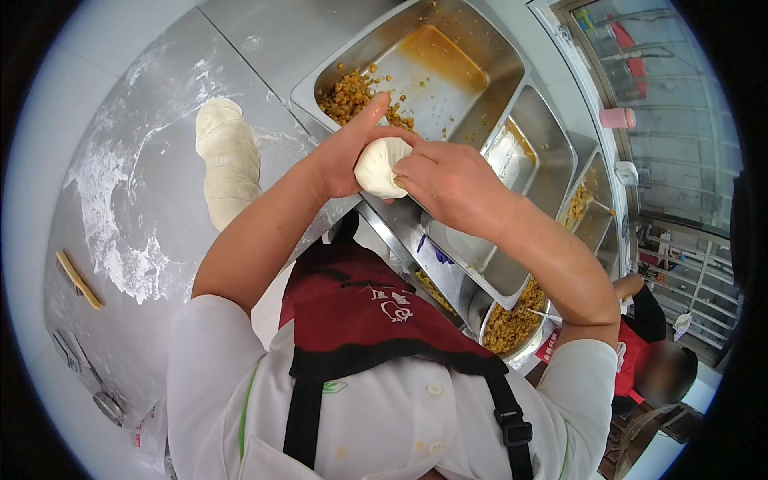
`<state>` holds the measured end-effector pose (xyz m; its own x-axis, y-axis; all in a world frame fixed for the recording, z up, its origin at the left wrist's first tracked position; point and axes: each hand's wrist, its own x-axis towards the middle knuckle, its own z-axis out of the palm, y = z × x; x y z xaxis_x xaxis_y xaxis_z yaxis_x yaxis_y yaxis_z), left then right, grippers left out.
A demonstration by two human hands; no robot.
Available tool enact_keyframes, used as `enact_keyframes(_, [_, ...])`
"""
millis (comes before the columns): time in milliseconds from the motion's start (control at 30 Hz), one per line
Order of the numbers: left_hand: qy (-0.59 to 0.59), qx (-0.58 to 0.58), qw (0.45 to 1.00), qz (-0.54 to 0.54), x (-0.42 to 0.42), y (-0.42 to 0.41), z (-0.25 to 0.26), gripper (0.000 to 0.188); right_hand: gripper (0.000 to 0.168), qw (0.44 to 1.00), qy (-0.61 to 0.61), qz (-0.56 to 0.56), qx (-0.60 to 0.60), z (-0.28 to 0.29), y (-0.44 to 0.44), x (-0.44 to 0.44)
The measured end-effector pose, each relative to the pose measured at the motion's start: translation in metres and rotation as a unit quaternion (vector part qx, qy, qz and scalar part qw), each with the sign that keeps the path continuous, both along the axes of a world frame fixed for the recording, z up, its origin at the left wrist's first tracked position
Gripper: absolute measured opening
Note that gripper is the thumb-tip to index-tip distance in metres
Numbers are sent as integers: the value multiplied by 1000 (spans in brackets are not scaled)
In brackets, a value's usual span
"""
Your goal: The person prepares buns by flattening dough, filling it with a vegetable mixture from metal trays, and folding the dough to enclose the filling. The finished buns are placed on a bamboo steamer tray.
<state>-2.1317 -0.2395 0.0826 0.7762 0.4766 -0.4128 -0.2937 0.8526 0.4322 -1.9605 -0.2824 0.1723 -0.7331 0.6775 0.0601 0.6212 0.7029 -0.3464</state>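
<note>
A round, pleated dough bun (381, 168) rests in the palm of my left hand (345, 153), whose thumb points up and away. My right hand (453, 183) pinches the gathered edge of the bun between thumb and fingers. Both hands are above the near edge of a deep steel pan (306, 96) with chopped filling (354, 96) at its left end and orange liquid at its far end. On the floured steel worktop (168, 180), left of my hands, lies a long, thick roll of dough (228, 162).
A wooden-handled brush (79, 281) and a metal strainer (108, 408) lie at the left. More steel pans (570, 150) stand at the right, with a bowl of minced filling (516, 321) nearer me. A co-worker in a red apron (630, 354) is at the far right, beside a barred window.
</note>
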Motion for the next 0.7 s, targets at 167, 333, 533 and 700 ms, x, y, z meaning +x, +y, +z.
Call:
enact_keyframes(167, [-17,34,997,-60,-10,-8,-5,78,29,1000,11,20,-12,5,-4,-2])
enact_keyframes(333, [-23,7,990,-137,-3,-5,-9,78,26,990,-48,131,-1,11,2,-6])
enact_keyframes(533, [-42,-71,987,-136,3,-11,-14,79,19,968,-122,217,31,6,2,-14])
enact_keyframes(700, [-116,-41,987,-106,-4,-13,-19,76,36,989,-104,87,-58,15,1,-8])
